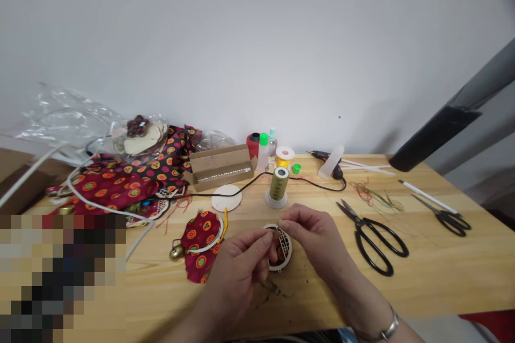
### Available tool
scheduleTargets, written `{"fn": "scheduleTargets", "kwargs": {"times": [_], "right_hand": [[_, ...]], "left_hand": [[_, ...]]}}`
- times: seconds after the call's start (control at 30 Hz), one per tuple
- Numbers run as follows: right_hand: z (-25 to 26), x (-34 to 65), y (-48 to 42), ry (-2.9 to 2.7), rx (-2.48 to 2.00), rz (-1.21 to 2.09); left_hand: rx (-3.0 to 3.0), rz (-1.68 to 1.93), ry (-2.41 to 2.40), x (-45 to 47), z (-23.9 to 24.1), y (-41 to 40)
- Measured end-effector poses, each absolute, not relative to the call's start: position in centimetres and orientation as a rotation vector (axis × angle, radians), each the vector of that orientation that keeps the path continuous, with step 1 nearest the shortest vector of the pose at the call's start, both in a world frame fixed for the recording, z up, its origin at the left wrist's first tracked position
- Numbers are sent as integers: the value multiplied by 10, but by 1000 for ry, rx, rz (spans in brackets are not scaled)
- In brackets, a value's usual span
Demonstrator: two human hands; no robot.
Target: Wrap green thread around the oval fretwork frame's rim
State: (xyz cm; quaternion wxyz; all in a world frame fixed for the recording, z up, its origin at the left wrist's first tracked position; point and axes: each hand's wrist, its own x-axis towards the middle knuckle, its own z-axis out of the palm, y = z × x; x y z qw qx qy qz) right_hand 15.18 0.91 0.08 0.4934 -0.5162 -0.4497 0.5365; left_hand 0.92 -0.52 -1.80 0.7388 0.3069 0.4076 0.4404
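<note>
My left hand (249,257) is closed in a pinch over a round, pale-rimmed lattice piece (286,246) with dark red fabric in it. My right hand (311,230) pinches close beside the left fingertips, at the top of that piece. Whatever lies between the fingertips is too small to make out. The left fingers cover part of the lattice piece, so I cannot tell if it rests on the table. Left of my hands lies dark red patterned fabric (201,262) with a white ring (219,235) and a brass bell (176,252). An olive thread spool (278,184) stands just beyond.
Large black-handled scissors (364,233) and smaller scissors (446,219) lie to the right. A glue gun (322,155), a cardboard box (221,171), a white disc (226,199) and green-capped bottle (263,155) are farther back. A black cable (245,186) crosses the wooden table (434,273).
</note>
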Motion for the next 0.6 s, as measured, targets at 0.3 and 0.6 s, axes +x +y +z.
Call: {"fn": "scheduleTargets", "kwargs": {"times": [0.3, 0.6], "right_hand": [[-3, 152, 10, -1124, -1264, 1293], [-6, 152, 1, -1590, -1143, 679]], "left_hand": [[708, 971, 965, 9, -20, -5], [857, 909, 1121, 9, -11, -4]]}}
